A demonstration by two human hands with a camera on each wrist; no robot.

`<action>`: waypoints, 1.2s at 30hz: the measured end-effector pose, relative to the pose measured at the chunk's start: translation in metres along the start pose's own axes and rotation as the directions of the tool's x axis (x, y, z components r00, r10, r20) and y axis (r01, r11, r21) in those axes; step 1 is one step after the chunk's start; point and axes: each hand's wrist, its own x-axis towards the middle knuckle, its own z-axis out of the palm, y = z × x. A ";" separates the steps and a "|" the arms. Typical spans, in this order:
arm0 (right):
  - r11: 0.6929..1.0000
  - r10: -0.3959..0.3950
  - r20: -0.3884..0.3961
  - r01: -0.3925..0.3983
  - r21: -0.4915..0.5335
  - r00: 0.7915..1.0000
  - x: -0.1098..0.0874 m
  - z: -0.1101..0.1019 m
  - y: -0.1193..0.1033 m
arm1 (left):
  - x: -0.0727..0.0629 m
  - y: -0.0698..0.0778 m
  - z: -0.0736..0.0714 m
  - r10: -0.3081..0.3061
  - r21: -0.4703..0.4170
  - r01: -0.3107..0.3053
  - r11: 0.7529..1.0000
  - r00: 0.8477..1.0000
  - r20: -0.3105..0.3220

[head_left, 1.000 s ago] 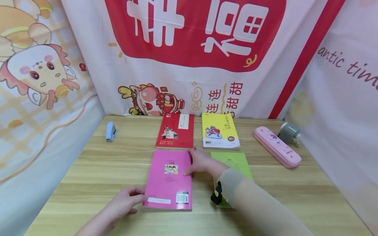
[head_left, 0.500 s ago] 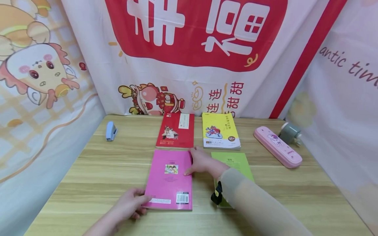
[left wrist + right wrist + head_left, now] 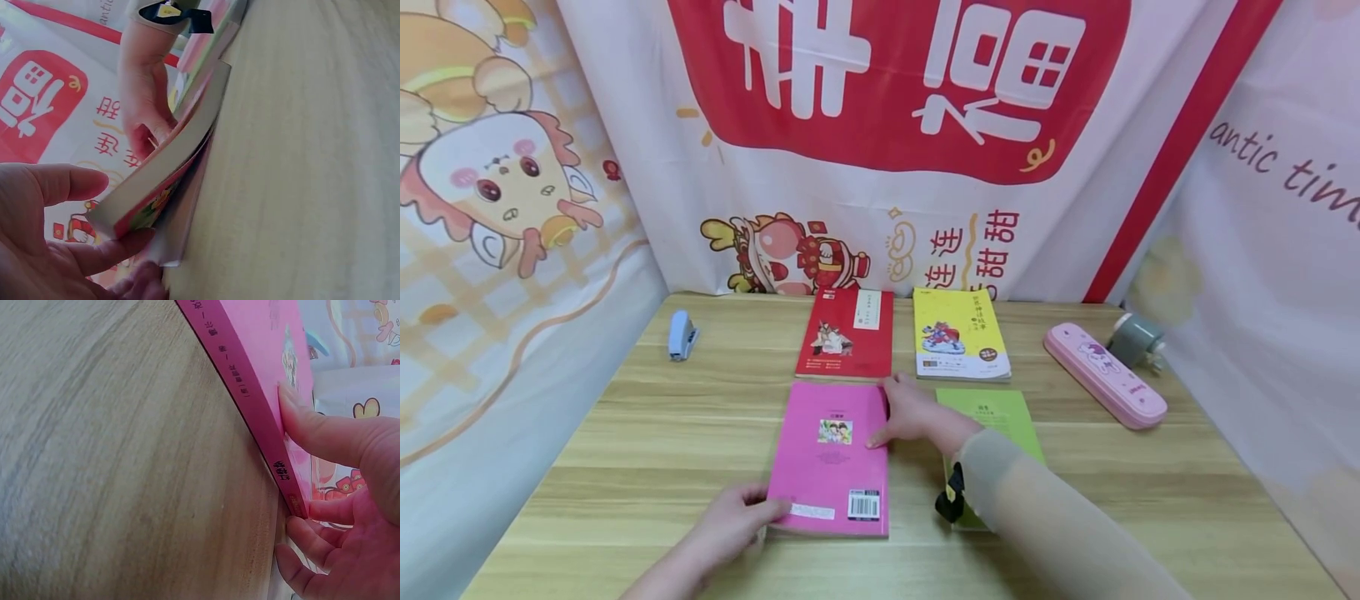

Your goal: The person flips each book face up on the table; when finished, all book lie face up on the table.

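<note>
Magenta rectangular paperback book (image 3: 820, 479): I'd judge it light, bendy, slick; spine (image 3: 262, 431) firmest to hold. Lies on the pale wood-grain counter (image 3: 647, 433) between left grip (image 3: 737, 518), pinching its near-left corner, and right grip (image 3: 912, 410), holding the far-right. Glossy cover, pale page block (image 3: 169, 162).

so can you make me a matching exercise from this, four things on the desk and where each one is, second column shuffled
Things
1. pink book
2. yellow book
3. stapler
4. pencil case

Places
A. on the right of the desk, beside a grey object
B. in the back row, next to the red book
C. touched by the left hand and the right hand
D. on the left of the desk, apart from the books

Right pairs: 1-C, 2-B, 3-D, 4-A
</note>
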 end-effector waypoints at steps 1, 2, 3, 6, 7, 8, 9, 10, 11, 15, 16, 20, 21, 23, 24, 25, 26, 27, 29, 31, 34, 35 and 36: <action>1.000 0.001 -0.001 -0.001 0.000 1.000 0.000 0.000 0.000 | -0.001 0.002 0.001 0.025 0.026 -0.024 0.999 0.999 -0.027; 1.000 0.003 -0.002 -0.003 0.001 1.000 0.001 0.000 0.001 | -0.001 0.004 0.002 0.040 0.044 -0.038 0.998 0.998 -0.051; 1.000 0.006 -0.001 -0.006 0.002 1.000 0.001 0.000 0.001 | -0.002 0.006 0.002 0.051 0.055 -0.047 0.997 0.996 -0.069; 1.000 0.012 -0.004 -0.012 0.001 1.000 0.002 0.001 0.003 | -0.003 0.010 0.003 0.047 0.031 -0.045 0.999 0.995 -0.085; 1.000 0.012 -0.005 -0.012 0.000 1.000 0.002 0.001 0.003 | -0.003 0.011 0.004 0.037 0.007 -0.036 0.999 0.995 -0.088; 1.000 0.010 -0.006 -0.010 -0.001 1.000 0.002 0.001 0.003 | -0.003 0.012 0.004 0.027 -0.016 -0.028 0.999 0.995 -0.093; 1.000 0.009 -0.006 -0.009 -0.002 1.000 0.002 0.001 0.003 | -0.003 0.012 0.004 0.017 -0.038 -0.021 0.999 0.995 -0.101; 1.000 0.006 -0.007 -0.006 -0.003 1.000 0.002 0.001 0.003 | -0.003 0.012 0.004 0.006 -0.052 -0.011 0.999 0.994 -0.110; 1.000 0.002 -0.008 -0.002 -0.004 1.000 0.002 0.002 0.003 | -0.003 0.012 0.004 -0.003 -0.065 -0.005 0.998 0.993 -0.119; 1.000 -0.005 -0.013 0.005 -0.001 1.000 0.003 0.002 0.004 | 0.000 0.011 0.003 -0.008 -0.025 0.004 1.000 0.988 -0.156; 1.000 -0.007 -0.013 0.007 0.000 1.000 0.003 0.002 0.004 | 0.000 0.010 0.002 -0.004 -0.013 0.001 1.000 0.987 -0.158; 1.000 -0.008 -0.011 0.008 0.002 1.000 0.003 0.002 0.003 | 0.002 0.006 0.001 -0.011 -0.072 0.001 0.997 0.991 -0.136; 1.000 -0.008 -0.009 0.008 0.006 1.000 0.002 0.002 0.002 | 0.002 0.006 0.002 -0.024 -0.120 0.010 0.993 0.992 -0.121; 1.000 -0.008 -0.006 0.008 0.012 1.000 0.002 0.001 0.002 | 0.003 0.003 0.003 -0.050 -0.223 0.027 0.975 0.994 -0.095; 1.000 -0.005 -0.004 0.005 0.014 1.000 0.002 0.001 0.001 | 0.004 0.002 0.004 -0.067 -0.275 0.042 0.960 0.994 -0.083; 1.000 -0.005 -0.003 0.005 0.015 1.000 0.002 0.001 0.001 | 0.005 0.000 0.003 -0.079 -0.319 0.055 0.946 0.995 -0.064; 1.000 -0.006 -0.003 0.006 0.017 1.000 0.002 0.001 0.001 | 0.006 -0.002 0.002 -0.080 -0.339 0.062 0.939 0.996 -0.040; 1.000 -0.007 -0.002 0.007 0.022 1.000 0.001 0.000 0.001 | 0.007 -0.004 0.002 -0.086 -0.351 0.074 0.933 0.996 -0.018; 1.000 -0.006 -0.005 0.006 0.020 1.000 0.002 0.001 0.001 | 0.009 -0.008 -0.002 -0.073 -0.362 0.093 0.928 0.995 0.068; 1.000 -0.006 -0.009 0.006 0.017 1.000 0.001 0.001 0.001 | 0.010 -0.012 -0.006 -0.041 -0.364 0.104 0.926 0.983 0.179; 1.000 -0.002 -0.015 0.002 0.007 1.000 0.002 0.001 0.002 | 0.010 -0.016 -0.009 0.003 -0.371 0.109 0.922 0.957 0.290; 1.000 -0.001 -0.016 0.002 0.007 1.000 0.002 0.001 0.002 | 0.010 -0.017 -0.009 0.017 -0.379 0.105 0.920 0.953 0.304; 1.000 0.001 -0.016 -0.001 0.007 1.000 0.002 0.001 0.003 | 0.010 -0.017 -0.009 0.025 -0.386 0.101 0.917 0.951 0.308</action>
